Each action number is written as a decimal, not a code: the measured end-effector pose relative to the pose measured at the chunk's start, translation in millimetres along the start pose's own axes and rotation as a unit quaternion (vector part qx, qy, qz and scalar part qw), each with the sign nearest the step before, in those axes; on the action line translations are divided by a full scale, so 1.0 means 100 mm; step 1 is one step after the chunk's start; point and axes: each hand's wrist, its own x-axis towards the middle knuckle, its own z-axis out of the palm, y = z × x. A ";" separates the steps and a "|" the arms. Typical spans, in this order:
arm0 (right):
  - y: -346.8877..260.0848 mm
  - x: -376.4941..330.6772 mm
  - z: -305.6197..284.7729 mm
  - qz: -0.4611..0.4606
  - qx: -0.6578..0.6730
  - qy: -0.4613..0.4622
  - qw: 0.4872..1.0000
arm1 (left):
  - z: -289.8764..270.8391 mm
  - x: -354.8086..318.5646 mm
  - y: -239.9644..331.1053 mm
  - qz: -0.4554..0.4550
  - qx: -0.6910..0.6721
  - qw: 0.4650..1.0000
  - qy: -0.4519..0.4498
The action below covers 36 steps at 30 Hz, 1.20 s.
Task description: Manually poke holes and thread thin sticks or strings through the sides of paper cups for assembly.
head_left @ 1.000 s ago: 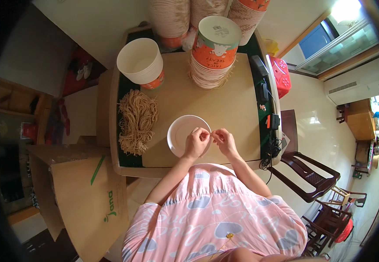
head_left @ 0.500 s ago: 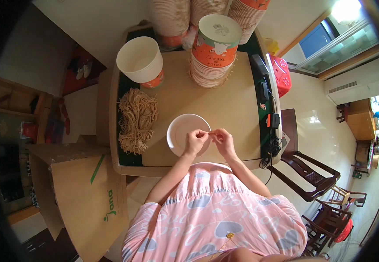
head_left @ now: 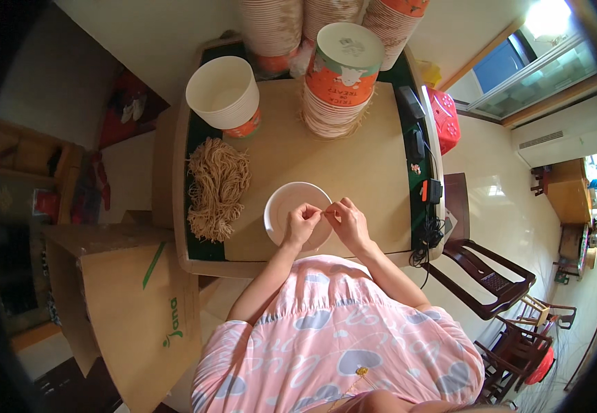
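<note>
A white paper bucket [head_left: 279, 206] stands mouth up near the table's front edge. My left hand [head_left: 302, 224] is over its right side, thumb and forefinger pinched together. Close beside it, my right hand [head_left: 348, 224] pinches too, its fingertips nearly meeting the left ones at the bucket's right rim. Between them is a thin brown cord, mostly hidden by the fingers. A loose bundle of beige twine [head_left: 217, 189] lies to the left. Behind it, a short stack of white and orange paper buckets [head_left: 224, 93] stands mouth up.
A taller stack of upside-down orange buckets [head_left: 340, 86] stands at the back, with more stacks [head_left: 271, 27] behind. Power strips [head_left: 408, 103] and black cables [head_left: 430, 233] line the table's right edge. An open cardboard box [head_left: 140, 310] is at the left, a dark chair [head_left: 484, 275] at the right.
My right hand has shifted slightly left and up, bringing its fingertips closer to my left hand's. The cord showing between them is shorter. Both hands stay pinched.
</note>
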 end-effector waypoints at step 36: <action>0.02 -0.02 0.02 -0.032 0.011 0.024 0.999 | -0.06 -0.06 0.20 -0.016 0.046 0.999 -0.008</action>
